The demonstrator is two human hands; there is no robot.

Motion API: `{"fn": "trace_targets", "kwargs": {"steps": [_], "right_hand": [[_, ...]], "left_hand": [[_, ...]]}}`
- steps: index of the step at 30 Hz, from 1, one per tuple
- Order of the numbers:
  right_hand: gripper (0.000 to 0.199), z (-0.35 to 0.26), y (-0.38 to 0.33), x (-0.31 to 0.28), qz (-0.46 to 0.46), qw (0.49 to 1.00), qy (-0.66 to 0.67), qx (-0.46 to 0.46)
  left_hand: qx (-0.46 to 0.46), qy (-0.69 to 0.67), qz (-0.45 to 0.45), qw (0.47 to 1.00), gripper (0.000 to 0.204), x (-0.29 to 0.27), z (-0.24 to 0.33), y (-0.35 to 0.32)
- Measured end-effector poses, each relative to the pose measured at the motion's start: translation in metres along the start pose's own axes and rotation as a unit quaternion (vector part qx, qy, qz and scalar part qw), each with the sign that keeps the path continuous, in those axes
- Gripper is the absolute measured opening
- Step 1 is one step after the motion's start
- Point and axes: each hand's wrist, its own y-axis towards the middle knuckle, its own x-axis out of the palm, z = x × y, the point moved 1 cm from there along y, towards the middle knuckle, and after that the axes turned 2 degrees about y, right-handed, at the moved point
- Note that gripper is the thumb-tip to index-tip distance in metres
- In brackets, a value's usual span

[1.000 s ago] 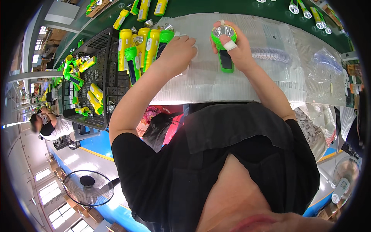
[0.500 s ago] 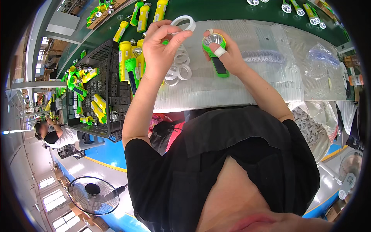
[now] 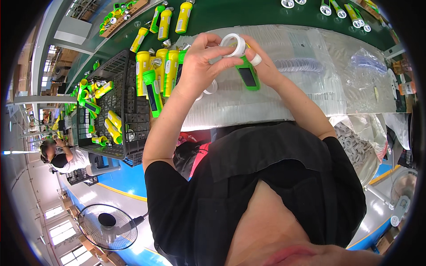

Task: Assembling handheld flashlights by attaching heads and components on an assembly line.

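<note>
1. I have the left hand (image 3: 202,66) closed on a white ring (image 3: 241,47), pinched between thumb and fingers.
2. The right hand (image 3: 262,66) grips a green flashlight (image 3: 249,78), its head mostly hidden behind the ring; I can't tell whether they touch.
3. I see both held over the tabletop (image 3: 248,13), between its near and far edges.
4. Loose white rings (image 3: 216,86) lie near the left hand; yellow and green flashlights (image 3: 171,73) cluster toward the tabletop's left edge, beside a black crate (image 3: 137,106).
</note>
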Motion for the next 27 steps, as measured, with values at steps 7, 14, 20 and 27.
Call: {"fn": "trace_targets", "kwargs": {"steps": [7,14,20,27], "right_hand": [[0.045,-0.066,0.016,-0.051,-0.137,0.924,-0.345,-0.089],[0.033,-0.128,0.051,-0.032,-0.335,0.777,-0.532,0.025],[0.034,-0.127,0.053,-0.025,-0.345,0.769,-0.533,0.073],[0.057,-0.119,0.048,-0.017,-0.157,0.698,-0.682,0.152]], "left_hand": [[0.045,0.047,-0.045,0.997,0.041,0.005,0.020,0.011],[-0.014,-0.012,-0.039,0.999,0.040,0.044,0.023,0.014],[0.014,-0.003,-0.013,1.000,0.039,0.048,0.022,0.014],[0.002,0.010,0.011,1.000,0.039,0.051,0.015,0.016]]}}
